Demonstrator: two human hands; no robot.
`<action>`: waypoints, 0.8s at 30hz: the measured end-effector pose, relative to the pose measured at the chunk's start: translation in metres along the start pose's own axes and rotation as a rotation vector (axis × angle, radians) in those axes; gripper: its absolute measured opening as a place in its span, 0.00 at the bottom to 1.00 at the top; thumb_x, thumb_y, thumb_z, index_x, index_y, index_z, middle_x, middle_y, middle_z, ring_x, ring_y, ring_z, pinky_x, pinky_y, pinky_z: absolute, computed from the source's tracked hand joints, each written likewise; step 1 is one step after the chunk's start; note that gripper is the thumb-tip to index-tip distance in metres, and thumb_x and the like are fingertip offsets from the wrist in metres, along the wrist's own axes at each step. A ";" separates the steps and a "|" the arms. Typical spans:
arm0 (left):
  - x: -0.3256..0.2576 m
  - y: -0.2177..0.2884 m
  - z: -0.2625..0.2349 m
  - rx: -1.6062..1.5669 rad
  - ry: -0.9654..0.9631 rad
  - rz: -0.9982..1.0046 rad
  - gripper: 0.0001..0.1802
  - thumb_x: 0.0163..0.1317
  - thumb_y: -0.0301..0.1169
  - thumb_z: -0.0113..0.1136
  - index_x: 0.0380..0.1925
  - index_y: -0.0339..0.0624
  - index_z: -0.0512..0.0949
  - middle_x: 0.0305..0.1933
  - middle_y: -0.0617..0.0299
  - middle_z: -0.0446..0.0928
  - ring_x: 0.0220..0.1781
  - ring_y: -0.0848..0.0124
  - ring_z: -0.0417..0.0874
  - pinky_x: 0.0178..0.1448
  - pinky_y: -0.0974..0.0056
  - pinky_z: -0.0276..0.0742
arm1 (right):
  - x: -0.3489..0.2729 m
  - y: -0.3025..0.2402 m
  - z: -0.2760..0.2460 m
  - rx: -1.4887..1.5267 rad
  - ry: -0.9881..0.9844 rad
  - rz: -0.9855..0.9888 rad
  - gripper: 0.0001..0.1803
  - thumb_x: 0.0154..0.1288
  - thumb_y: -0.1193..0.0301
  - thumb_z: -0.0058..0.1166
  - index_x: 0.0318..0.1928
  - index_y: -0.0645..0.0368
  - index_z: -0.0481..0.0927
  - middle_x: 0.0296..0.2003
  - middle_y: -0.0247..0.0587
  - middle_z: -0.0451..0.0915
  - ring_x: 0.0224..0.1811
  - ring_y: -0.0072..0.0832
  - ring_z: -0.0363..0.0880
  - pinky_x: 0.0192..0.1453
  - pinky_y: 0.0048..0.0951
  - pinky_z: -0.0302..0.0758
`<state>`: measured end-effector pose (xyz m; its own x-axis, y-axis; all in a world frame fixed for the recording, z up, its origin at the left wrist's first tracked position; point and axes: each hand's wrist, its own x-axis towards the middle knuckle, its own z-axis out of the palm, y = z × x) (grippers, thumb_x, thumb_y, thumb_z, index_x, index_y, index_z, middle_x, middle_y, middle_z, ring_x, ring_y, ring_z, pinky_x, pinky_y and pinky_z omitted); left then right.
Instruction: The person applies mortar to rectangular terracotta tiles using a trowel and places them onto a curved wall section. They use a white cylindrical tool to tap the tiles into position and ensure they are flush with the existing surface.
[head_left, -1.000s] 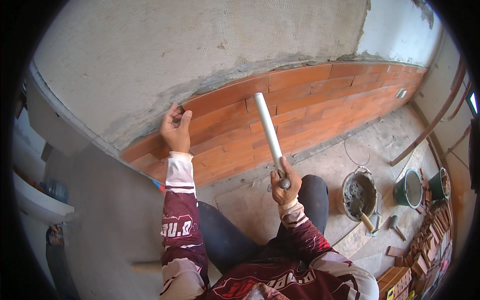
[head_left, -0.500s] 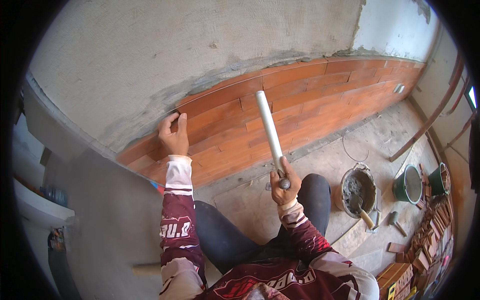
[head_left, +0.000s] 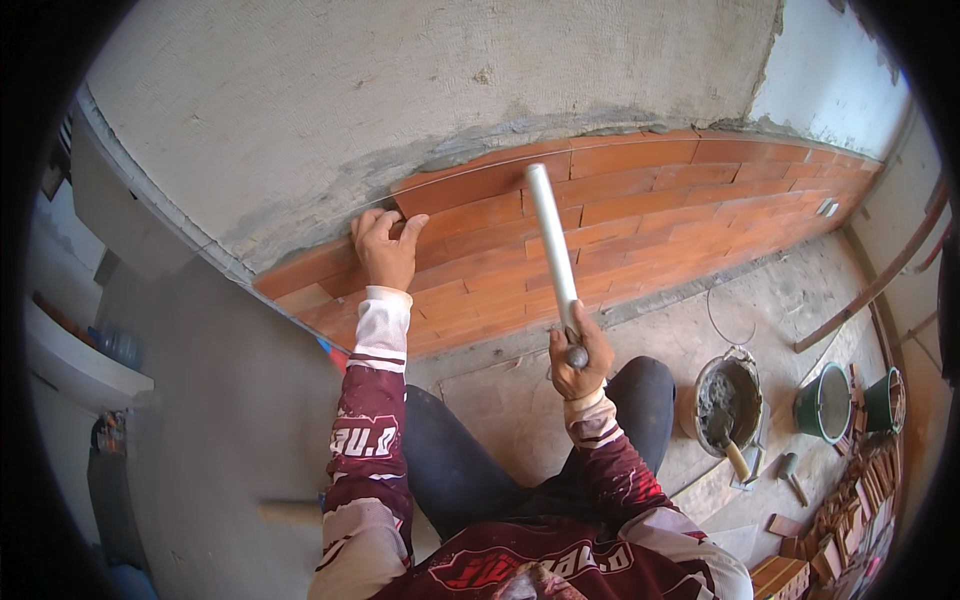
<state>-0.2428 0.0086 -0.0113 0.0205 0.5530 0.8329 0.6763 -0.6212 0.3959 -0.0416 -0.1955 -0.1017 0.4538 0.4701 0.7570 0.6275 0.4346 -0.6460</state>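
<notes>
Pressing flat on the top-course brick tile (head_left: 455, 190) on the wall, left hand (head_left: 383, 250) is nearer it; right hand (head_left: 577, 358), fist clenched round a white pipe (head_left: 553, 250), sits below-right of that tile, pipe's long axis pointing up toward it.

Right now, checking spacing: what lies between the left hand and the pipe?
Head view: only laid red brick tiles between left hand and pipe.

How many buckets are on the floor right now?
3: a mortar bucket with a tool handle in it beside the person's knee, and two green buckets further right; others may be hidden.
</notes>
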 end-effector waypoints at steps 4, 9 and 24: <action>0.000 0.004 0.002 -0.026 0.001 -0.021 0.16 0.44 0.37 0.76 0.23 0.35 0.81 0.30 0.59 0.75 0.39 0.59 0.72 0.46 0.57 0.69 | -0.011 -0.001 0.006 0.050 -0.009 -0.036 0.31 0.49 0.82 0.63 0.58 0.62 0.75 0.25 0.45 0.74 0.23 0.36 0.74 0.29 0.31 0.72; 0.002 0.002 -0.004 0.011 -0.035 -0.019 0.16 0.47 0.36 0.75 0.25 0.34 0.81 0.31 0.57 0.76 0.40 0.59 0.73 0.46 0.57 0.69 | -0.009 -0.015 0.018 0.073 -0.172 -0.166 0.33 0.45 0.81 0.64 0.58 0.59 0.76 0.19 0.39 0.68 0.18 0.36 0.67 0.23 0.34 0.66; 0.006 -0.003 0.005 -0.020 -0.003 -0.014 0.17 0.46 0.39 0.75 0.22 0.36 0.82 0.29 0.59 0.77 0.38 0.59 0.73 0.45 0.56 0.69 | -0.009 -0.013 0.022 0.101 -0.110 -0.141 0.32 0.46 0.82 0.63 0.57 0.60 0.75 0.22 0.42 0.71 0.20 0.37 0.70 0.25 0.33 0.68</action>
<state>-0.2409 0.0167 -0.0097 0.0135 0.5637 0.8259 0.6613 -0.6246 0.4155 -0.0673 -0.1886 -0.1025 0.2902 0.4781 0.8290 0.6105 0.5745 -0.5451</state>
